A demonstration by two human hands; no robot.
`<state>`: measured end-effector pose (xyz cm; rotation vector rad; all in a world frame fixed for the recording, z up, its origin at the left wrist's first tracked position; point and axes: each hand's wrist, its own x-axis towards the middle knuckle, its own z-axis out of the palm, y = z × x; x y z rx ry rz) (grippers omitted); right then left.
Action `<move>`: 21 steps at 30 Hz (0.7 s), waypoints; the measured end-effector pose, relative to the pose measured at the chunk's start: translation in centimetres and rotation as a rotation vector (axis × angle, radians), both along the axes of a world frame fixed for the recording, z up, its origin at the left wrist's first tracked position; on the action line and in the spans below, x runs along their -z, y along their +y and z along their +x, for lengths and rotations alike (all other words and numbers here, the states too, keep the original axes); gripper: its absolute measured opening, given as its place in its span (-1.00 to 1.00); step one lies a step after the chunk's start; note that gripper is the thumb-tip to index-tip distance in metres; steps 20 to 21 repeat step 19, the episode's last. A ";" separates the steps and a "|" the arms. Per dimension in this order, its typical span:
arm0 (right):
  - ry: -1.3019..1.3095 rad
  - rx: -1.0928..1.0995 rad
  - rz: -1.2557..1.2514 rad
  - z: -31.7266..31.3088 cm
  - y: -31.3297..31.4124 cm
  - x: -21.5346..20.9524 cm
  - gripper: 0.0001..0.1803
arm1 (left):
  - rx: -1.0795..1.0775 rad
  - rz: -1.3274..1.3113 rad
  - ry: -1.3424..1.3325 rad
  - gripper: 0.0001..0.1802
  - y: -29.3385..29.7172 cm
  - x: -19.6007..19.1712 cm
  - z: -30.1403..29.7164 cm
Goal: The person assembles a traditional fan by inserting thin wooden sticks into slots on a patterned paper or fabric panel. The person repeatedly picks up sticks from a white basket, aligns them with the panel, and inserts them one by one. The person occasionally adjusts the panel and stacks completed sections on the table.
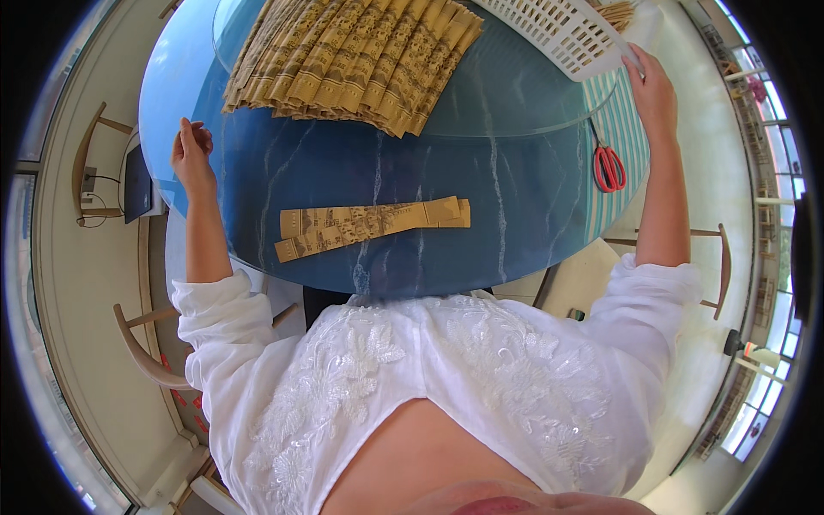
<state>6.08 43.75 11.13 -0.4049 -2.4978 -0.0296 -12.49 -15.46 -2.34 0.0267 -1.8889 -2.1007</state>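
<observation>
My right hand point(654, 93) grips the near right corner of a white plastic basket point(562, 36) with slotted walls, at the table's far right. My left hand point(193, 156) hovers by the table's left edge, fingers loosely bent and a little apart, holding nothing. Between my arms, two long brown paper strips point(365, 227) with dark printing lie partly overlapping, close to the near edge. Farther off, a thick pile of similar printed brown paper strips point(352, 64) fans out, nearer my left hand than my right. The basket's far part is cut off by the picture's top edge.
Red-handled scissors point(609, 167) lie on a striped cloth point(631, 142) at the right. Thin wooden sticks point(616, 15) show beyond the basket. A clear round glass top point(524, 120) rests on the blue marbled table point(481, 206). Wooden chairs point(150, 365) stand around it.
</observation>
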 end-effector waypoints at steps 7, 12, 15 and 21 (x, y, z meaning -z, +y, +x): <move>-0.287 0.076 0.041 0.2 0.2 -3.7 -0.41 | 0.797 -0.869 0.308 -0.72 7.2 -6.4 12.7; -0.223 -0.007 -0.074 -5.0 4.2 -5.5 -0.39 | 0.860 -1.106 0.618 -0.49 11.0 -5.3 17.0; -0.288 0.084 -0.172 -8.2 2.5 -7.0 -0.54 | 0.882 -1.099 0.550 -0.47 12.0 -5.1 17.7; -0.683 0.173 -0.021 -14.9 6.3 -5.8 -0.50 | 1.002 -1.139 0.391 -0.51 11.8 -2.4 17.2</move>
